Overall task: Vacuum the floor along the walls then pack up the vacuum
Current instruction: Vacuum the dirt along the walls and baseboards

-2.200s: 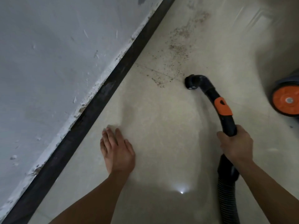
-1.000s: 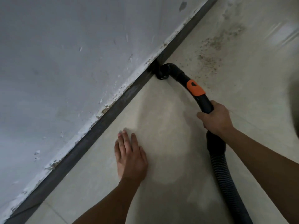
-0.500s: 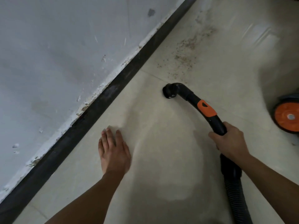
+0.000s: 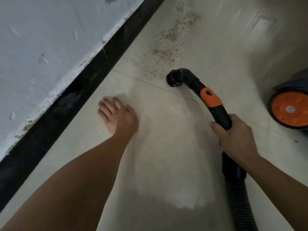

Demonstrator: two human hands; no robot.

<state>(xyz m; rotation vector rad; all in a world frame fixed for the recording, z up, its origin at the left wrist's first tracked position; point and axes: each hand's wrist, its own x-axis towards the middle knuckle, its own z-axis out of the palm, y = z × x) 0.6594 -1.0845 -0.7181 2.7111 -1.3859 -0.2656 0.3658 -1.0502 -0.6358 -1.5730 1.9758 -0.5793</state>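
I see glossy beige floor tiles (image 4: 166,155) filling most of the view. On the left is a pale, chipped wall (image 4: 41,39) with a black skirting strip (image 4: 66,100) along its foot. The vacuum (image 4: 290,110) sits at the right edge, showing what looks like a round orange wheel. The right hand (image 4: 233,137) grasps the curved black wand (image 4: 220,114) above the ribbed hose (image 4: 240,197). The left hand (image 4: 120,117) lies flat on a tile, fingers straight. The elbow nozzle (image 4: 175,79) meets the floor beside gritty brown dirt (image 4: 165,47).
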